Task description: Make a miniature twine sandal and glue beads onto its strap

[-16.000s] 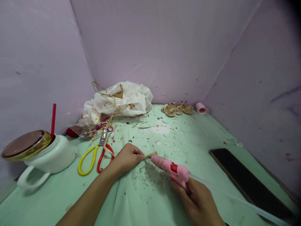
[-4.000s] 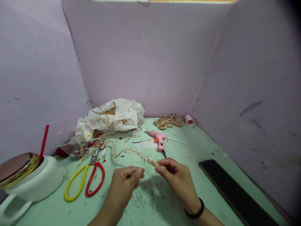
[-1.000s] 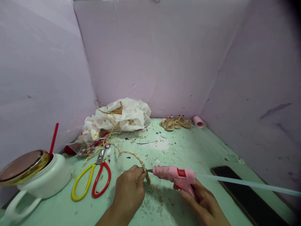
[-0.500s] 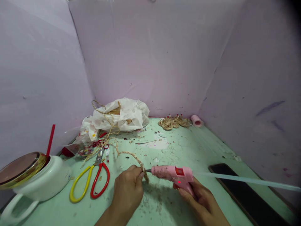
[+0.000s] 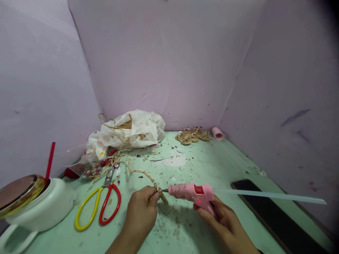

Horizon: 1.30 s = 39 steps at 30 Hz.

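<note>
My left hand [image 5: 143,210] pinches a braided straw cord [image 5: 145,173] close to its end, which is bent over beside the fingertips. From there the cord runs back across the table to the white plastic bag [image 5: 143,128]. A pink hot glue gun [image 5: 189,193] is gripped in my right hand [image 5: 221,218], its red light lit. The metal nozzle points left and meets the cord at my left fingertips; whether glue is coming out I cannot make out. A long translucent glue stick [image 5: 270,194] sticks out of the gun's back.
Scissors with yellow and red handles [image 5: 109,204] lie left of my left hand. Further left stands a white mug [image 5: 53,201] with a tilted lid. A black phone [image 5: 275,215] lies at right. Coiled straw pieces [image 5: 192,135] and a pink thread spool [image 5: 217,133] sit against the back wall.
The whole view has shifted slightly, so most things appear a little further left. Both hands keep their hold, and the nozzle stays against the cord near its end.
</note>
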Motion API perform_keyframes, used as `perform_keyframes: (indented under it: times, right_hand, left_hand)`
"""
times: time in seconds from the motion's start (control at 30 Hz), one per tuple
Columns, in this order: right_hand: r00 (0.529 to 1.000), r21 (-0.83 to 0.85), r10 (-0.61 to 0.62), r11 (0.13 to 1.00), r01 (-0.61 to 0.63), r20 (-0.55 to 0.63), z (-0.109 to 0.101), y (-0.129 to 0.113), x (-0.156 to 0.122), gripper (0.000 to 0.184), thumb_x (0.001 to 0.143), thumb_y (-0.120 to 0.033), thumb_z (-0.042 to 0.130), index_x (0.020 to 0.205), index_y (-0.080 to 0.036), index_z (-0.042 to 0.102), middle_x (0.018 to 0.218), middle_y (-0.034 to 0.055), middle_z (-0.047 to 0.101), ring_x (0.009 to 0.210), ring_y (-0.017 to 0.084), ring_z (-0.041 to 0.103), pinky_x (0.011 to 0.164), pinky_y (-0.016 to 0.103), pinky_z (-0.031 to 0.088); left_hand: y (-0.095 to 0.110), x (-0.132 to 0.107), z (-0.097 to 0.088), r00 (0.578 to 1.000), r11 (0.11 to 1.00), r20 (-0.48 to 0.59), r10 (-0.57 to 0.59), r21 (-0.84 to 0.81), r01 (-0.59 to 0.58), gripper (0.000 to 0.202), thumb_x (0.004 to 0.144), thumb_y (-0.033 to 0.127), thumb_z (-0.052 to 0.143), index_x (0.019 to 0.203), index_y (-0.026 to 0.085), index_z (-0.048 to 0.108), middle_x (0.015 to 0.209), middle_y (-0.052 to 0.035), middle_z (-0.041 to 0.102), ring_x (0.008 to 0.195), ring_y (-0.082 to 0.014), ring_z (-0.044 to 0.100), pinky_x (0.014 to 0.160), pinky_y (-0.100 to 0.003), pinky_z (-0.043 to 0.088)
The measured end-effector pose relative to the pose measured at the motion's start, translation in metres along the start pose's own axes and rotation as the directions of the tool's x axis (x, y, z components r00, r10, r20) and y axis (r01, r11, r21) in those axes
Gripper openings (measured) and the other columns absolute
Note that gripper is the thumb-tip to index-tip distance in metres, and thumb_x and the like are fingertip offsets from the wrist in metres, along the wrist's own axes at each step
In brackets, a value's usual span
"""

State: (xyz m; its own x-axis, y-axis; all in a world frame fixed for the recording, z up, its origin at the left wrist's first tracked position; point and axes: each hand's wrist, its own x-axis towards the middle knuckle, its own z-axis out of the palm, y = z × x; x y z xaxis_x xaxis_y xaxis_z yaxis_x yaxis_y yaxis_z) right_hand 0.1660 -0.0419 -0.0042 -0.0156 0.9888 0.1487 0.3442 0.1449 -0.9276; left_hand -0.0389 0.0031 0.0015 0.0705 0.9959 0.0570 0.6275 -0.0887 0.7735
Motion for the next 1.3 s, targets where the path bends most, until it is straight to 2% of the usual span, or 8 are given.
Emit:
perform_keyframes:
  times: [0.13, 0.23, 0.33, 0.57, 0.73, 0.9, 1.1, 1.3]
  right_hand:
    - [0.999, -0.001, -0.029, 1.0, 0.029, 0.037, -0.002, -0.003, 0.002, 0.034, 0.08, -0.039, 0.051, 0.104, -0.017, 0.061, 0.089, 0.0081, 0.067, 0.078, 0.021, 0.061, 0.071, 0.03, 0.049]
    - [0.999, -0.015, -0.039, 0.999, 0.04, 0.025, -0.001, -0.003, 0.001, 0.031, 0.081, -0.038, 0.05, 0.101, -0.016, 0.06, 0.078, 0.005, 0.064, 0.073, 0.02, 0.059, 0.068, 0.029, 0.048]
    - [0.999, -0.046, -0.046, 0.998, 0.047, 0.006, -0.001, -0.003, 0.0, 0.025, 0.081, -0.037, 0.05, 0.09, -0.017, 0.062, 0.071, 0.0017, 0.059, 0.068, 0.018, 0.056, 0.065, 0.027, 0.047]
    - [0.999, -0.053, -0.031, 0.998, 0.032, 0.019, -0.002, -0.003, 0.0, 0.022, 0.08, -0.038, 0.05, 0.078, -0.018, 0.059, 0.065, 0.0004, 0.055, 0.064, 0.017, 0.054, 0.058, 0.026, 0.046]
    - [1.0, -0.06, -0.026, 0.998, 0.025, -0.015, -0.002, -0.001, -0.002, 0.023, 0.079, -0.039, 0.052, 0.071, -0.019, 0.058, 0.064, 0.0006, 0.056, 0.059, 0.016, 0.053, 0.053, 0.025, 0.045]
    - [0.998, -0.053, -0.066, 0.997, 0.065, -0.021, -0.002, -0.001, -0.001, 0.021, 0.08, -0.036, 0.051, 0.075, -0.018, 0.058, 0.064, -0.0003, 0.055, 0.061, 0.016, 0.053, 0.056, 0.025, 0.045]
    - [0.999, -0.001, -0.054, 0.999, 0.054, -0.007, -0.001, -0.004, -0.002, 0.027, 0.082, -0.036, 0.049, 0.096, -0.016, 0.06, 0.075, 0.0035, 0.061, 0.07, 0.018, 0.057, 0.064, 0.027, 0.047]
    - [0.997, -0.031, -0.075, 0.997, 0.074, -0.012, -0.002, -0.003, -0.001, 0.024, 0.081, -0.037, 0.05, 0.088, -0.017, 0.061, 0.07, 0.0028, 0.06, 0.065, 0.018, 0.056, 0.062, 0.028, 0.047]
  left_hand:
    - [-0.001, 0.003, 0.001, 0.991, 0.969, 0.063, -0.114, -0.214, 0.125, 0.022, 0.07, 0.029, 0.048, 0.055, 0.015, 0.056, 0.048, 0.0027, 0.045, 0.048, -0.0115, 0.041, 0.048, -0.021, 0.028]
    - [-0.002, 0.005, 0.002, 0.98, 0.937, 0.089, -0.18, -0.288, 0.198, 0.023, 0.066, 0.032, 0.05, 0.057, 0.014, 0.06, 0.046, 0.0025, 0.047, 0.045, -0.0101, 0.038, 0.045, -0.021, 0.026]
    - [-0.005, 0.006, 0.002, 0.972, 0.915, 0.1, -0.212, -0.33, 0.233, 0.023, 0.065, 0.033, 0.051, 0.062, 0.013, 0.061, 0.049, 0.0016, 0.051, 0.045, -0.01, 0.039, 0.045, -0.021, 0.027]
    - [-0.008, 0.008, 0.0, 0.978, 0.915, 0.053, -0.202, -0.347, 0.207, 0.023, 0.064, 0.033, 0.053, 0.064, 0.013, 0.064, 0.05, 0.0008, 0.054, 0.046, -0.0104, 0.042, 0.045, -0.02, 0.028]
    - [-0.009, 0.009, -0.001, 0.979, 0.918, 0.025, -0.203, -0.343, 0.199, 0.023, 0.066, 0.034, 0.053, 0.064, 0.013, 0.064, 0.048, 0.0019, 0.052, 0.044, -0.0092, 0.04, 0.044, -0.02, 0.026]
    - [-0.01, 0.008, 0.0, 0.98, 0.911, 0.04, -0.194, -0.364, 0.195, 0.024, 0.065, 0.034, 0.053, 0.066, 0.013, 0.064, 0.05, 0.0013, 0.053, 0.044, -0.0096, 0.041, 0.043, -0.02, 0.026]
    - [-0.001, 0.006, 0.0, 0.977, 0.912, 0.091, -0.192, -0.351, 0.212, 0.023, 0.064, 0.034, 0.053, 0.062, 0.012, 0.063, 0.046, 0.0024, 0.049, 0.042, -0.0086, 0.037, 0.042, -0.02, 0.025]
    - [-0.003, 0.007, 0.0, 0.982, 0.913, 0.09, -0.163, -0.363, 0.185, 0.022, 0.066, 0.034, 0.054, 0.06, 0.013, 0.062, 0.048, 0.0019, 0.051, 0.044, -0.0089, 0.039, 0.043, -0.02, 0.026]
